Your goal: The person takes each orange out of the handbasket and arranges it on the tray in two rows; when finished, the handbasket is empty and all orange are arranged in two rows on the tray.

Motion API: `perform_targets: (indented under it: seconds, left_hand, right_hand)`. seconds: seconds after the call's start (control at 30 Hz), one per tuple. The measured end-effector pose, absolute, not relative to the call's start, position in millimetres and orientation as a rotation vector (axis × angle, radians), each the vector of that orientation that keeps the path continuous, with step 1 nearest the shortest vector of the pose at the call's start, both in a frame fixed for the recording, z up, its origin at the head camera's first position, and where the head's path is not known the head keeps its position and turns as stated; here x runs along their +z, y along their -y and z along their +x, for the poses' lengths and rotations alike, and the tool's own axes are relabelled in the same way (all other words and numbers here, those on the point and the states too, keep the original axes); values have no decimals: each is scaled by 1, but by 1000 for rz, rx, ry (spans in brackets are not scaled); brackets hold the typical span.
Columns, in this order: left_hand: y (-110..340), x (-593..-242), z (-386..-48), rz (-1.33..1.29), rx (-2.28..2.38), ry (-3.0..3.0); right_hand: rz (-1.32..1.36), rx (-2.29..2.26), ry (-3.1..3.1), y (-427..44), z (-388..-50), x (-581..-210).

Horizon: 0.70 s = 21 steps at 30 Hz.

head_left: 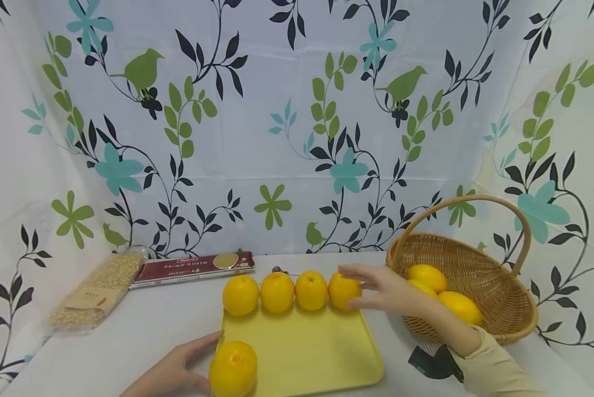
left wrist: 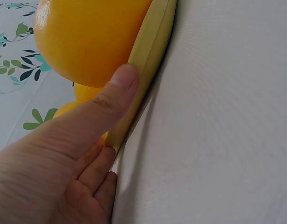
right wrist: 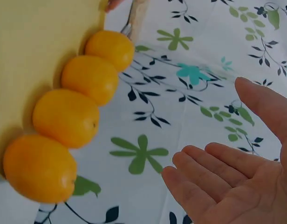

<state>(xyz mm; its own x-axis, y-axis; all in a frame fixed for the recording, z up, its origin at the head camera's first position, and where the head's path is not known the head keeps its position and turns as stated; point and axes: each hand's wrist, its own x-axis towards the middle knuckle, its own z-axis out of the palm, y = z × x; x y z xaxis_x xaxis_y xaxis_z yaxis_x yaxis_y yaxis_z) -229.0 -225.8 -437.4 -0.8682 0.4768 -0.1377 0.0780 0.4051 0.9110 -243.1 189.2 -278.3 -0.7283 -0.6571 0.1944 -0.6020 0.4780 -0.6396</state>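
Note:
A yellow tray (head_left: 301,347) lies on the table with several oranges (head_left: 277,293) lined up along its far edge. Another orange (head_left: 233,369) sits at its near left corner. My left hand (head_left: 177,366) touches the tray's left side; in the left wrist view the thumb (left wrist: 118,91) lies against the rim beside the near orange (left wrist: 87,42). My right hand (head_left: 383,289) is by the rightmost orange (head_left: 340,292) of the row. The right wrist view shows that hand (right wrist: 227,182) empty, fingers extended and thumb apart, with a gap to the oranges (right wrist: 38,168).
At the right a tilted wicker basket (head_left: 505,303) with a tall handle holds several yellow fruits (head_left: 460,307). A dark object (head_left: 432,363) lies near my right sleeve. A red spaghetti pack (head_left: 192,268) and a bag of beige grains (head_left: 98,289) lie back left, before a patterned curtain.

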Motion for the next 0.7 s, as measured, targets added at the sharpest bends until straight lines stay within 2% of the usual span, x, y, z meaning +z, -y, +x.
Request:
perform_targets:
  seconds: [0.1, 0.33, 0.7]
  left_hand:
    - [225, -437, -228, 439, 1462, -2285]
    - [226, -438, -227, 439, 1455, -2297]
    - [226, -438, -229, 443, 1439, -2311]
  right_hand:
    - [-1115, -1082, -2733, -209, -243, -264]
    - [-914, -1142, -2855, -254, -247, -239]
    - [-751, -1079, -3012, -299, -265, -240]
